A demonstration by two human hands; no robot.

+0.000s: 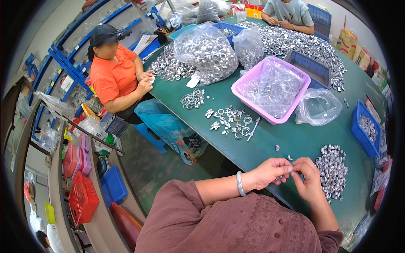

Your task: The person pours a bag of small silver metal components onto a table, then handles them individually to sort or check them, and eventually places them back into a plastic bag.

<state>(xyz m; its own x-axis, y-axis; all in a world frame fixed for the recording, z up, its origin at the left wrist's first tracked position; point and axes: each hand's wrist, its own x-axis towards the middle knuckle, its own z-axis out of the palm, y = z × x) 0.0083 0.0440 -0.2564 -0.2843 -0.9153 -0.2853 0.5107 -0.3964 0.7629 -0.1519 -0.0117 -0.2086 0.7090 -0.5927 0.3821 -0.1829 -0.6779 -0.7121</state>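
Observation:
My left hand (272, 172) and my right hand (307, 176) meet at the near edge of the green table, fingertips together in a pinch. A bit of a small silvery metal piece (279, 178) shows under my left fingers. Whatever lies between the right fingertips is too small and covered to name. Just beyond the fingers one curved metal piece (289, 157) rests on the table, and another loose piece (277, 148) lies a little farther off. Beside my right hand spreads a heap of small rounded silvery pieces (331, 170).
Ahead stand a pink tub (237, 93) lined with plastic and a clear bag (318, 107). Rings and ornate metal parts (231, 120) lie left of it. A blue basket (365, 139) sits at right. Two co-workers sit around the table, one in orange (112, 71), one in grey-blue (291, 14).

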